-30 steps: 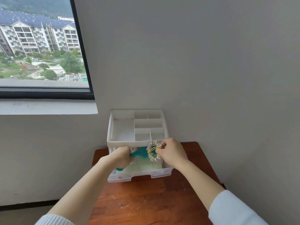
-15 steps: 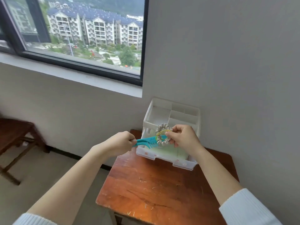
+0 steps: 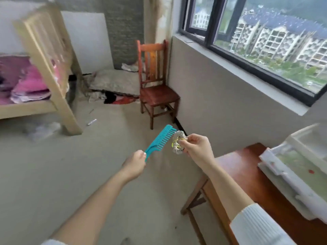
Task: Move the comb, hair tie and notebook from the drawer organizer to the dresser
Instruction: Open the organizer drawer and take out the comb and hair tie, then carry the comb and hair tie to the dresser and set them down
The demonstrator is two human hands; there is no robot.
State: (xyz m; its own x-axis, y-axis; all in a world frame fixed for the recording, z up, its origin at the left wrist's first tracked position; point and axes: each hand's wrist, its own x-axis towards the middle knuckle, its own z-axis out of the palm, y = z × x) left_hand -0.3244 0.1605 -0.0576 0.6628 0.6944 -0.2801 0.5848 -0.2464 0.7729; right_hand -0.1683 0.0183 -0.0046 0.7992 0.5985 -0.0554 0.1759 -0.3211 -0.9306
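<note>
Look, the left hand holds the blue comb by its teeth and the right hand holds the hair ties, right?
Almost. In the head view the left hand holds the comb by its handle, not its teeth; the teeth point away from the hand, toward the hair ties. The rest is right: the right hand holds the hair ties.

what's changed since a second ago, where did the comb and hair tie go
Both came out of the organizer. The left hand has lifted the comb by its handle, and the right hand has lifted the hair tie; both are now held in the air over the floor, left of the table. The view has swung left into the room. Grips are unchanged, and the organizer stays on the table.
</note>
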